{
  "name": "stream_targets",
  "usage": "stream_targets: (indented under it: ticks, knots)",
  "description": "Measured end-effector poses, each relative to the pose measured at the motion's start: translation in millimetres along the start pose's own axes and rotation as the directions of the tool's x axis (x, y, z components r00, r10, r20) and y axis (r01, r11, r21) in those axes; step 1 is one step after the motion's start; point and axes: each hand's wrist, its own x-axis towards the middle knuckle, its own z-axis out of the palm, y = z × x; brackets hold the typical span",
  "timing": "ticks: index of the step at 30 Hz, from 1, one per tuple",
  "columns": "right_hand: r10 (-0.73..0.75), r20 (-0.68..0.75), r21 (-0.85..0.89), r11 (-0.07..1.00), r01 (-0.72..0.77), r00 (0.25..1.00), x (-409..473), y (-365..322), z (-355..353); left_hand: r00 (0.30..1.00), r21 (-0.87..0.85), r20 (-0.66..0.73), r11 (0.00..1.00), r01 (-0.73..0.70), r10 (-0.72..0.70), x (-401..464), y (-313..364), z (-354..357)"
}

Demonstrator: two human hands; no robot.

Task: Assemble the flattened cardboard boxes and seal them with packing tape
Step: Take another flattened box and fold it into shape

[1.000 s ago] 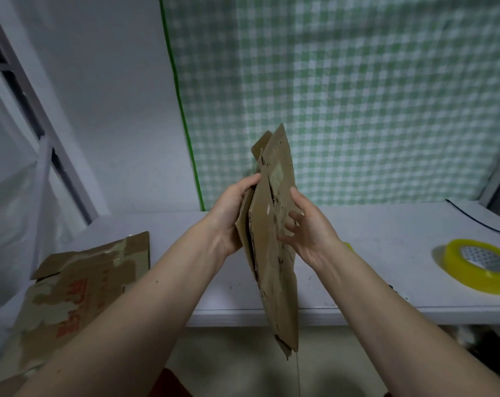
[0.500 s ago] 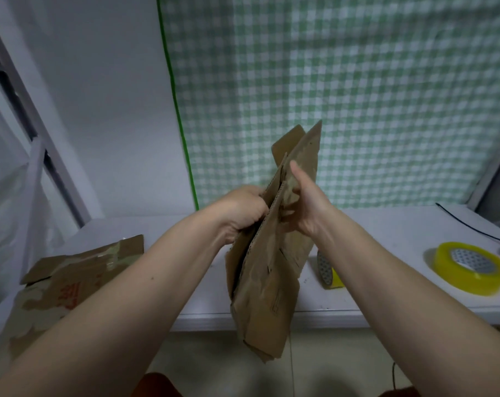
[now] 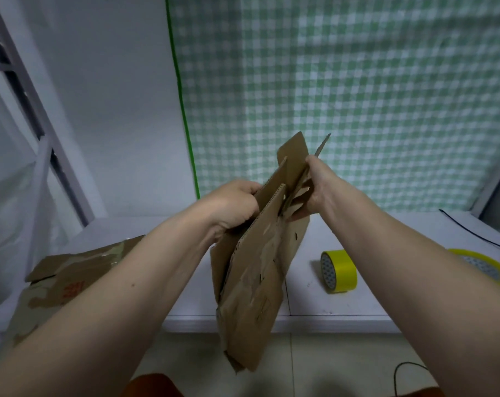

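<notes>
I am holding a flattened cardboard box point(image 3: 254, 270) up in the air in front of me, above the near edge of the white table point(image 3: 343, 299), hanging long-way down with its upper flaps toward the checked curtain point(image 3: 357, 96) at twelve o'clock. My left hand point(image 3: 234, 204) has its fingers curled over the near panel at the top edge, gripping it. My right hand point(image 3: 317, 184) pinches the far panel, thumb on the outside and fingers tucked between the layers. The two top flaps stand slightly apart, so I judge the step in hand is opening the flat sleeve into a tube: the walls have only begun to part and the lower end looks flat.

The next move, as I read it, calls for drawing the hands apart and pushing opposite corners toward each other until the sides square up, then folding the bottom flaps shut. The card is worn and creased, so it may buckle off its fold lines if I pull unevenly.

A roll of yellow tape point(image 3: 339, 270) stands on edge on the table at four o'clock of the box, and a second roll point(image 3: 483, 267) lies flat further out at three o'clock. Another flattened box point(image 3: 71, 276) lies on the table at eight o'clock, untouched.
</notes>
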Motion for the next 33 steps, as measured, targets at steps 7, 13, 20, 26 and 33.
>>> stream_targets:
  ticks: [7, 13, 20, 26, 33]
  knots:
    - [-0.13, 0.053, -0.217, 0.966, 0.139, 0.99, -7, 1, 9, 0.972, -0.146, -0.222, 0.988, 0.04, -0.073, 1, -9, -16]
    - [-0.303, 0.074, -0.364, 0.879, 0.308, 0.95, -17, -4, 2, 0.889, -0.241, -0.436, 0.97, 0.032, -0.138, 10, -21, -34]
    - [-0.422, 0.115, -0.472, 0.774, 0.423, 0.899, -35, 10, -4, 0.851, -0.271, -0.494, 0.961, 0.046, -0.18, 19, -34, -43]
    - [-0.496, 0.068, -0.504, 0.732, 0.459, 0.866, -35, 29, -27, 0.831, -0.226, -0.517, 0.969, 0.099, -0.206, 27, -39, -55]
    - [-0.539, -0.05, -0.476, 0.753, 0.454, 0.841, -40, 38, -40, 0.831, -0.145, -0.509, 0.974, 0.173, -0.223, 38, -29, -67]
